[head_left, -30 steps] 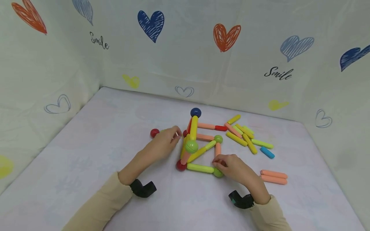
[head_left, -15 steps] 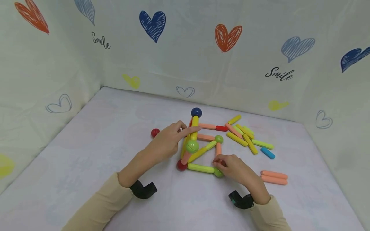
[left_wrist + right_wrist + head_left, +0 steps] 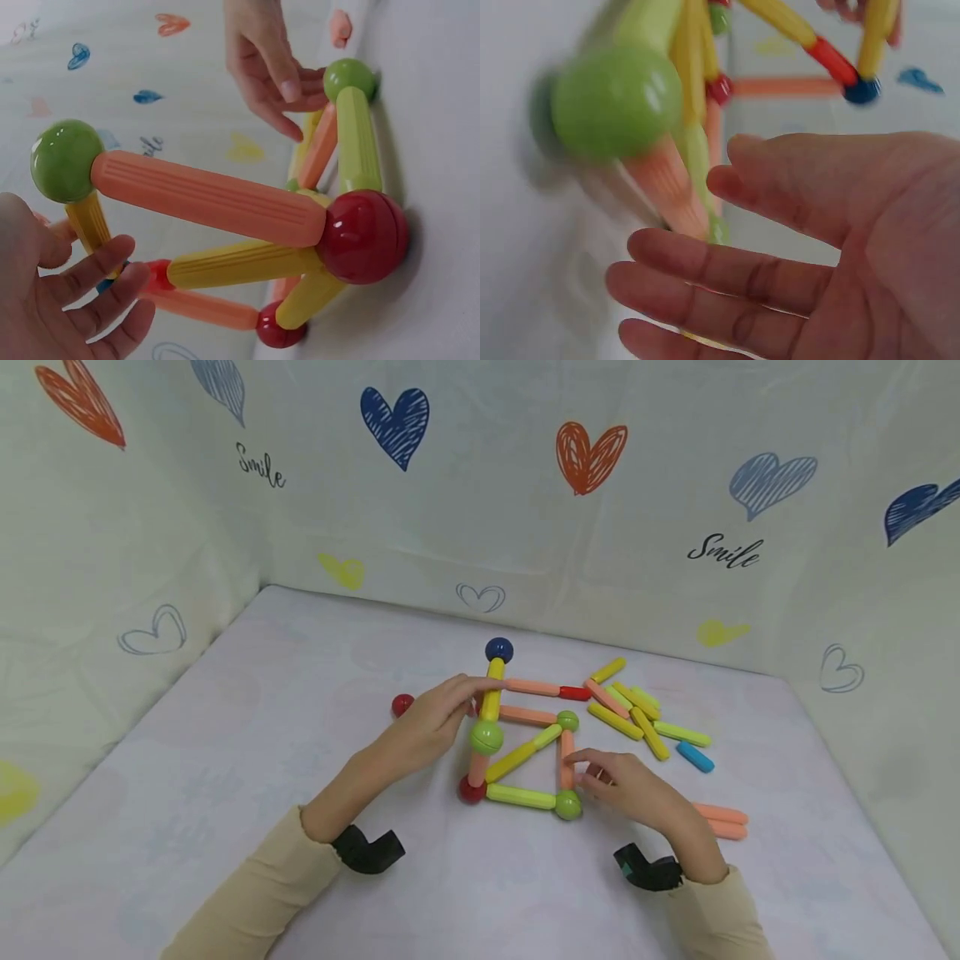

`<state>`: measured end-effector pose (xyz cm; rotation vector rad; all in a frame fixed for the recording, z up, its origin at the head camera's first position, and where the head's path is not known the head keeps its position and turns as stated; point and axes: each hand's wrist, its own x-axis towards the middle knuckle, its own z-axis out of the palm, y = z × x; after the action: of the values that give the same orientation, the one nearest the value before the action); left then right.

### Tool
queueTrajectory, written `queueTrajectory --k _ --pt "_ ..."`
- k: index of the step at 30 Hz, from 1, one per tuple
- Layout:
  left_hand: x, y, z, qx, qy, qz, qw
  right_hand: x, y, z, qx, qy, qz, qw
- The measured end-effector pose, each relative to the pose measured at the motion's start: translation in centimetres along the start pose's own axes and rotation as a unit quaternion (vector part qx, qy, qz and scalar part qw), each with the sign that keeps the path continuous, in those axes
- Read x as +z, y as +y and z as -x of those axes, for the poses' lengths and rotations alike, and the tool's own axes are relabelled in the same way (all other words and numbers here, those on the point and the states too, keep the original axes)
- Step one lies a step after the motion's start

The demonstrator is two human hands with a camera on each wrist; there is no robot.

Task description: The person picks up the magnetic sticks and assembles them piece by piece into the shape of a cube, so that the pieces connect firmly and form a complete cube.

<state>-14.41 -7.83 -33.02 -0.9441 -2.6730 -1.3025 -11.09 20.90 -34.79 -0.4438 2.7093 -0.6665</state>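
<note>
A frame of magnetic sticks and balls stands on the table. My left hand (image 3: 423, 727) pinches its upper yellow stick (image 3: 491, 706), which joins a green ball (image 3: 487, 737) to a blue ball (image 3: 498, 650). Under that green ball, an orange stick (image 3: 210, 196) slants down to a red ball (image 3: 472, 790). Along the base, a light green stick (image 3: 521, 797) runs to another green ball (image 3: 568, 805). My right hand (image 3: 630, 785) is beside that corner, fingers parted and holding nothing. One of its fingertips is close to the right-side orange stick (image 3: 567, 762); contact is unclear.
Several loose sticks, among them a yellow stick (image 3: 613, 722), lie behind and right of the frame. A short blue stick (image 3: 695, 757) and two orange sticks (image 3: 723, 814) are further right. A loose red ball (image 3: 402, 705) sits left, partly behind the left hand.
My left hand has reached the upper yellow stick, and the frame's top has shifted left. My right hand has let go of the lower right corner and drawn back slightly to the right.
</note>
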Motion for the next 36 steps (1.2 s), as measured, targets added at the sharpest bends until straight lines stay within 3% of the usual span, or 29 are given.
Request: queueTrajectory --k 3,9,16,29,33,36 --pt "0.2 -0.1 -0.1 -0.018 0.002 0.056 0.9982 -1.5 1.7 0.7 0.019 0.039 0.004 0.9991" --pt "0.5 -0.3 -0.2 -0.049 0.022 0.112 0.9922 -3.3 5.5 1.2 0.072 0.123 0.015 0.9897" --pt "0.5 -0.5 -0.2 -0.074 0.041 0.137 0.9869 -2.7 8.4 0.2 0.137 0.139 0.016 0.9806" --pt "0.9 -0.4 -0.3 -0.069 0.041 0.155 0.9847 -2.2 8.7 0.3 0.212 0.144 -0.012 0.9667" --pt "0.9 -0.2 -0.5 -0.073 0.04 0.154 0.9845 -2.7 8.2 0.8 0.221 0.164 -0.025 0.9611" --pt "0.7 -0.1 -0.4 -0.076 0.038 0.154 0.9843 -3.3 6.9 1.1 0.203 0.202 -0.03 0.9577"
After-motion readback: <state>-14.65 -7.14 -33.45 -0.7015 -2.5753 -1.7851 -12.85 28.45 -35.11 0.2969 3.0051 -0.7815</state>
